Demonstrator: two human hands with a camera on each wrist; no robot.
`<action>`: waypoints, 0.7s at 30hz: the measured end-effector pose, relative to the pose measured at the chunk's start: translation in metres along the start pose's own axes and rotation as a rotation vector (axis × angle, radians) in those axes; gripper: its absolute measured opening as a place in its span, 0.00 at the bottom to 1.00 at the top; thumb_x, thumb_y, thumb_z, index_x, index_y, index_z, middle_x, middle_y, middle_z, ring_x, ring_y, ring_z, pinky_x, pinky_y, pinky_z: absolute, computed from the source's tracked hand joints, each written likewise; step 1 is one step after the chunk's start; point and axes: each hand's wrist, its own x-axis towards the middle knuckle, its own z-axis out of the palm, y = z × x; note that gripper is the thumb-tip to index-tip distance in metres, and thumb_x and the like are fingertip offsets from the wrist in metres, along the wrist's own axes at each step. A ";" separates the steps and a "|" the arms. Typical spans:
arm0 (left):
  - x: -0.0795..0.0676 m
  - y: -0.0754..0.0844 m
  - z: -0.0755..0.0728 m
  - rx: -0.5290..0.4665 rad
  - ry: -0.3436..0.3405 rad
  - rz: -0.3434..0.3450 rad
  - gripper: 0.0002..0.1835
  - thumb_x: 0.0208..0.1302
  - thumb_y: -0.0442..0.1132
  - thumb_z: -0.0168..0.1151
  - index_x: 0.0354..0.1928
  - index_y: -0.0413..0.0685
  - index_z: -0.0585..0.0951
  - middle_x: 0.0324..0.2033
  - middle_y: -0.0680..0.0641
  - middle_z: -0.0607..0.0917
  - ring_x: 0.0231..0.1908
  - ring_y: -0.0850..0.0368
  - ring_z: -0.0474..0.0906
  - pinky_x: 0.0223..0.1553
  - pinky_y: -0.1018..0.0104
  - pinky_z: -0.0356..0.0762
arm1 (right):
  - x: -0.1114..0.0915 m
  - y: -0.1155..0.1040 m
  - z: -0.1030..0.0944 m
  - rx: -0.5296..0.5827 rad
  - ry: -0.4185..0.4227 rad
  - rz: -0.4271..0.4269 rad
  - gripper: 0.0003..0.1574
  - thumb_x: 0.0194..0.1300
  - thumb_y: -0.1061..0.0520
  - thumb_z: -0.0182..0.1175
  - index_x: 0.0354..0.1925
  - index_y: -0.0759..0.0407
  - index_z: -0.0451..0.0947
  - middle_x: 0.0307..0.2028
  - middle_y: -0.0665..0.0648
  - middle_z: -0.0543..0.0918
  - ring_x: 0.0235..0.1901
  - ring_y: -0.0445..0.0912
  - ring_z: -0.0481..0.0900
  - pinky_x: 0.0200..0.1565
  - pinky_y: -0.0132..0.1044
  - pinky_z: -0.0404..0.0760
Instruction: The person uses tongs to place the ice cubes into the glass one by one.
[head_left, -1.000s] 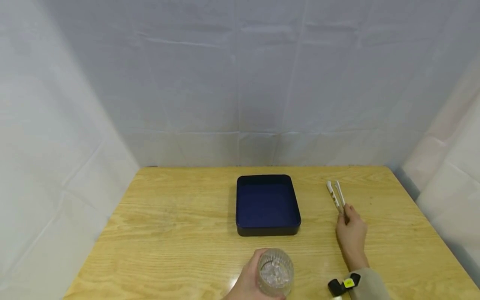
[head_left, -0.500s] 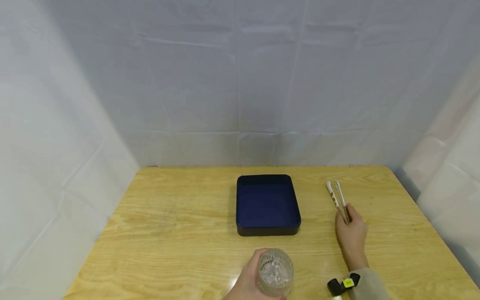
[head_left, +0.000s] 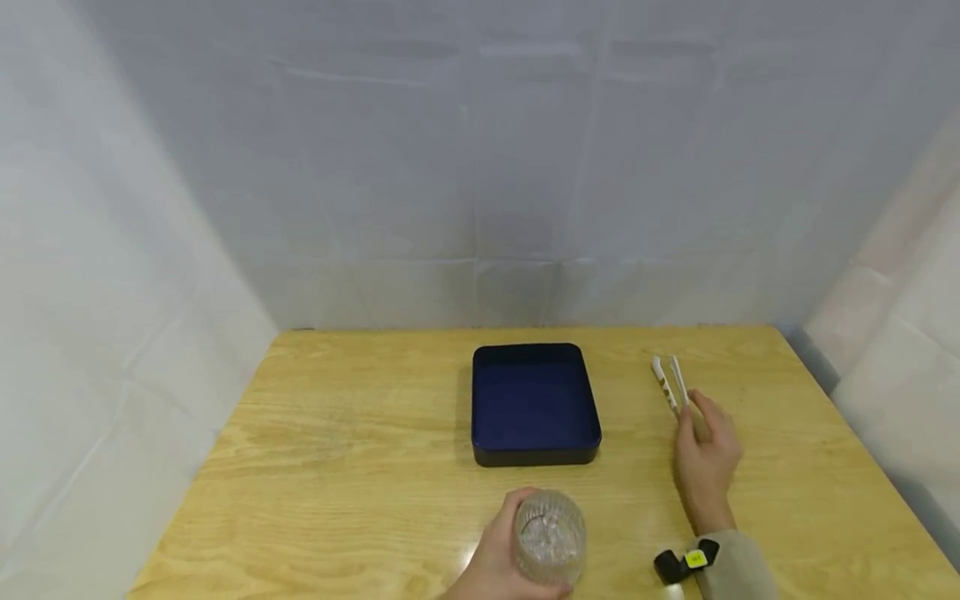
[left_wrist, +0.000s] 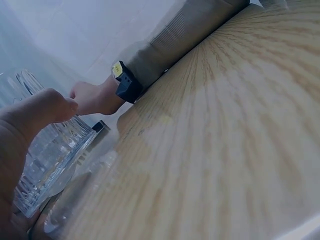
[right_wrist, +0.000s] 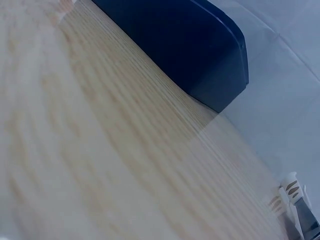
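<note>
My left hand (head_left: 498, 554) wraps around a clear ribbed drinking glass (head_left: 550, 537) at the table's near edge in the head view. The left wrist view shows the thumb across the side of the glass (left_wrist: 50, 150). My right hand (head_left: 707, 458) is on the right part of the table, thumb and fingers pinching a pair of tongs (head_left: 667, 387). White tips on the tongs point away from me and stand apart; the hand hides their rear end. In the right wrist view, the tongs (right_wrist: 300, 205) show scalloped white tips and metal arms at the lower right corner.
A dark blue square tray (head_left: 536, 408) with low walls sits mid-table, between the tongs and the left side. Pale wood covers the table (head_left: 337, 458). White sheets (head_left: 375, 167) hang behind and at both sides. A black wrist camera (head_left: 686, 560) is strapped over the right sleeve.
My right hand has shifted slightly forward along the tongs, and their metal part between thumb and finger is now hidden. The left hand still holds the glass; the head view has tilted slightly.
</note>
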 end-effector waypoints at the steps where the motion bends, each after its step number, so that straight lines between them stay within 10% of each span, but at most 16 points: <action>1: 0.000 0.001 0.000 0.002 0.006 0.002 0.51 0.40 0.42 0.84 0.67 0.57 0.63 0.56 0.50 0.78 0.52 0.56 0.77 0.52 0.60 0.79 | 0.001 -0.001 0.001 0.016 0.003 -0.023 0.17 0.58 0.75 0.63 0.47 0.70 0.84 0.44 0.67 0.85 0.47 0.60 0.80 0.55 0.24 0.71; 14: -0.001 0.001 0.000 0.008 0.014 0.033 0.51 0.39 0.41 0.84 0.66 0.56 0.64 0.56 0.49 0.78 0.53 0.56 0.77 0.53 0.59 0.78 | 0.000 -0.002 0.008 0.027 -0.027 -0.235 0.25 0.52 0.77 0.63 0.51 0.70 0.82 0.41 0.69 0.86 0.42 0.63 0.78 0.54 0.25 0.71; 21: 0.001 0.004 0.001 0.045 0.045 0.037 0.50 0.40 0.44 0.84 0.66 0.56 0.65 0.55 0.49 0.79 0.51 0.57 0.79 0.50 0.60 0.80 | 0.006 -0.013 0.009 -0.070 -0.118 -0.269 0.23 0.52 0.79 0.62 0.48 0.71 0.83 0.39 0.69 0.86 0.37 0.63 0.80 0.42 0.41 0.74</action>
